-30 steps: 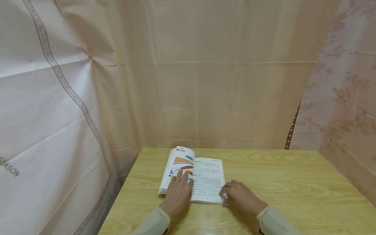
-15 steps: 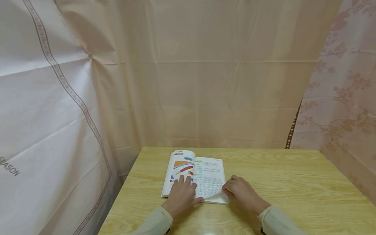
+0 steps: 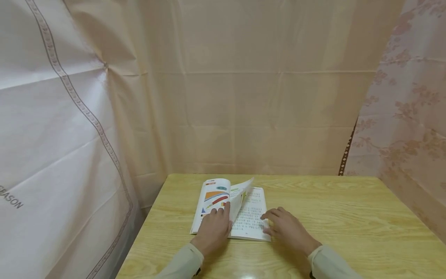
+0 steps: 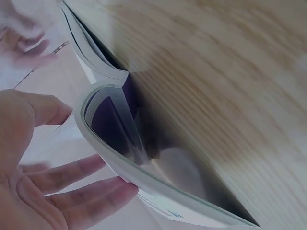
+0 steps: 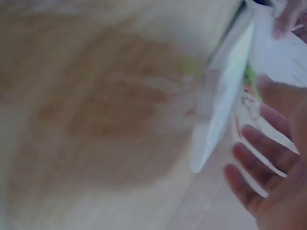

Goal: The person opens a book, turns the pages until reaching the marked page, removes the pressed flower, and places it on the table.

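Observation:
An open book (image 3: 249,228) lies on the wooden table, its left side showing a colourful picture and its right side rows of print. One loose page (image 3: 240,199) stands raised and tilted between the two sides, with neither hand gripping it. My left hand (image 3: 214,228) rests on the lower left side, its extended fingers (image 4: 103,201) touching the paper in the left wrist view. Beside the book's right edge is my right hand (image 3: 287,228), fingers spread and loosely bent. In the right wrist view nothing lies between these fingers (image 5: 264,143); that view is blurred.
The yellowish wooden table (image 3: 341,217) extends to the right of the book. A beige curtain (image 3: 258,97) hangs behind it, with a pale sheet (image 3: 62,155) on the left and a floral one (image 3: 414,128) on the right.
My right hand lifted the page's lower right corner, then let it go; the page now stands up toward the left. My left thumb drew back from the book's bottom edge.

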`<state>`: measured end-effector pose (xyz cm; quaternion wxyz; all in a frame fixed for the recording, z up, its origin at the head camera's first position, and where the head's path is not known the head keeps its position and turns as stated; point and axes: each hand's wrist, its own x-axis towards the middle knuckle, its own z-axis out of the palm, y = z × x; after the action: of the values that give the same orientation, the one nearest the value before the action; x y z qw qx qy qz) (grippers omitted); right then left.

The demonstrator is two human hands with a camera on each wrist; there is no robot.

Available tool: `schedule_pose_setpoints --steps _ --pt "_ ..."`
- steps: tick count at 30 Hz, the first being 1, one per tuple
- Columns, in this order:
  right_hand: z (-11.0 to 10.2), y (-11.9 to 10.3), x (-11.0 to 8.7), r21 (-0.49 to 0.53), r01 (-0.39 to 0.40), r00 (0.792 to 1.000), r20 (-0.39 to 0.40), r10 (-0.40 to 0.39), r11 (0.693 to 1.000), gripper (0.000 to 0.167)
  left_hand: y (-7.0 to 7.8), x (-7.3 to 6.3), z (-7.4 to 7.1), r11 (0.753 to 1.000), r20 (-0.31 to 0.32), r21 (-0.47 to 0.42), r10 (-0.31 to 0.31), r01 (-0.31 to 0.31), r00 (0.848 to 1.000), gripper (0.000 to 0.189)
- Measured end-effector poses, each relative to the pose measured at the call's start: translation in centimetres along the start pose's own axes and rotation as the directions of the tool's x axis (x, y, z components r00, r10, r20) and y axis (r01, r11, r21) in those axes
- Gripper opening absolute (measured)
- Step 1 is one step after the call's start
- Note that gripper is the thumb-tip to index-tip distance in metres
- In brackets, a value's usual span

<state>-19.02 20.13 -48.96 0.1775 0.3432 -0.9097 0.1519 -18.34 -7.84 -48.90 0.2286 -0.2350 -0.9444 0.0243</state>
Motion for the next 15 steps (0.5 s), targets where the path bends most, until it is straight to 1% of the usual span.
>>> schedule_pose_setpoints --steps 1,3,5,7,8,10,12,13,15 --pt "0.2 0.1 -0.2 -0.001 -0.006 0.998 0.055 0.006 1.0 0.038 0.0 0.0 0.0 1.0 -0.01 -0.018 -0.004 0.004 1.0 0.061" --pt "0.5 0.2 -0.6 0.009 -0.011 0.991 0.133 0.01 1.0 0.039 -0.1 -0.1 -0.1 0.998 -0.045 -0.07 -0.006 0.003 0.999 0.08" --pt "0.7 0.3 -0.7 0.026 -0.021 0.986 0.166 0.016 0.999 0.038 -0.2 -0.2 -0.1 0.992 -0.083 -0.125 -0.01 -0.001 0.997 0.09" --pt "0.8 0.4 -0.7 0.033 -0.035 0.983 0.183 0.028 0.999 0.035 -0.4 -0.1 -0.2 0.985 -0.121 -0.172 -0.014 -0.007 0.992 0.094" --pt "0.9 0.4 -0.6 0.033 -0.041 0.981 0.19 0.034 0.999 0.033 -0.5 -0.1 -0.2 0.981 -0.128 -0.194 -0.021 -0.004 0.992 0.094" --pt "0.9 0.4 -0.5 0.026 -0.051 0.979 0.201 0.045 0.998 0.034 -0.6 -0.1 -0.4 0.979 -0.135 -0.206 -0.031 0.002 0.99 0.092" --pt "1.0 0.3 -0.3 0.015 -0.056 0.977 0.206 0.052 0.998 0.035 -0.8 0.0 -0.4 0.979 -0.147 -0.202 -0.026 -0.004 0.989 0.081" --pt "1.0 0.3 -0.3 0.009 -0.053 0.977 0.206 0.05 0.999 0.036 -0.9 0.0 -0.4 0.983 -0.154 -0.184 -0.019 -0.01 0.988 0.073" --pt "1.1 0.3 -0.2 0.001 -0.043 0.979 0.201 0.042 0.999 0.038 -1.1 0.0 -0.3 0.993 -0.176 -0.118 0.004 -0.025 0.984 0.052"
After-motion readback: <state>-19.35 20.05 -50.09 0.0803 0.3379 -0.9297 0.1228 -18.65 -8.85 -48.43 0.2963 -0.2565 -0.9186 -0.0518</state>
